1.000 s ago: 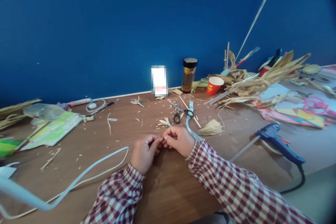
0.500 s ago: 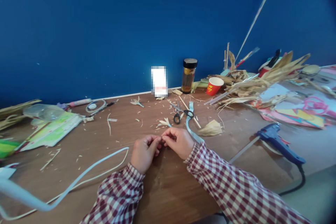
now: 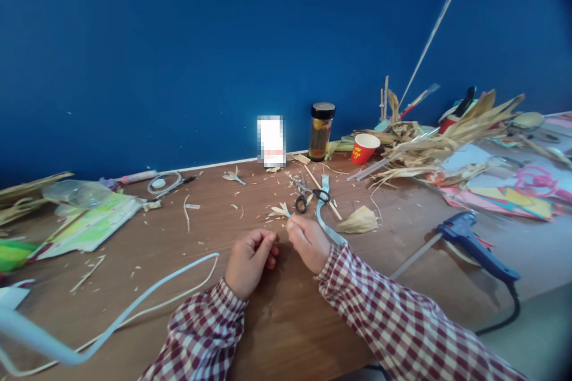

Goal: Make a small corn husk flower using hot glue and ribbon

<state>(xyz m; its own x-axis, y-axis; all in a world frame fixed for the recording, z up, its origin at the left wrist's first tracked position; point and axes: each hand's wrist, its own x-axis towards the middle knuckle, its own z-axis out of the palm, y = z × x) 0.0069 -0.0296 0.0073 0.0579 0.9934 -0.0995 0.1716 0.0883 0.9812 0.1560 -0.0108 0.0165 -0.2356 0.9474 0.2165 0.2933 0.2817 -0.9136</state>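
My left hand (image 3: 251, 263) is closed above the brown table, thumb pressed against its fingers; whatever it pinches is hidden or too small to name. To its right, my right hand (image 3: 310, 243) is also closed, with its fingertips at the stem end of a small pale husk flower (image 3: 280, 209). Whether they grip that stem I cannot tell. Black-handled scissors (image 3: 302, 202) lie just beyond the right hand. A pale blue tape strip (image 3: 325, 223) runs beside them, near a thin wooden stick (image 3: 334, 209) and a dry husk piece (image 3: 358, 219). A second husk flower (image 3: 234, 175) lies farther back.
A blue glue gun (image 3: 478, 244) rests at right. Behind are a lidded jar (image 3: 321, 134), a red paper cup (image 3: 365, 150) and heaped dry husks (image 3: 469, 122). A green printed sheet (image 3: 96, 223) lies at left. A white cable (image 3: 147, 303) curves across the left front.
My hands have parted from fingertip contact. The right hand has moved slightly forward and right, to the near flower's stem. My left hand stays nearly in place, still pinched.
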